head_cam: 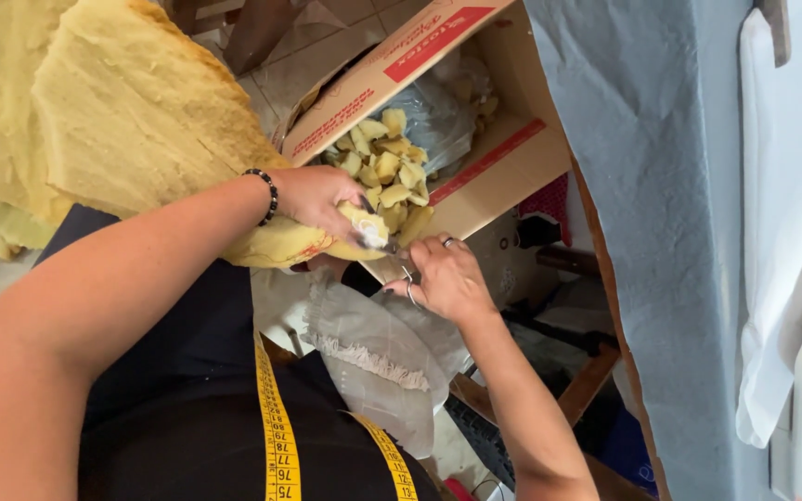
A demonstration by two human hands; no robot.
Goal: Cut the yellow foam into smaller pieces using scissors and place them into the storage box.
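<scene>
The left hand (313, 199), a dark beaded bracelet (265, 195) on its wrist, gripped the narrow end of a big yellow foam sheet (132, 111), its fingers clamped around the rolled tip of the foam just over the open cardboard box (475, 176). The right hand (447, 278), wearing rings, held a pair of scissors (392, 249) right against that tip, its fingers closed through the handles; the blades themselves were mostly hidden between the two hands, so whether they stood open or shut could not be told. The foam sheet spread broad and ragged up to the left, tapering down to the point where the hands met. Inside the box lay a heap of small yellow foam pieces (384, 167), with a crumpled clear plastic bag (438, 111) behind them. Below the hands a pale grey cloth with a frayed edge (373, 343) draped over the person's lap, and a yellow measuring tape (278, 436) hung down over the dark clothing. A grey fabric-covered surface (642, 186) rose at the right.
</scene>
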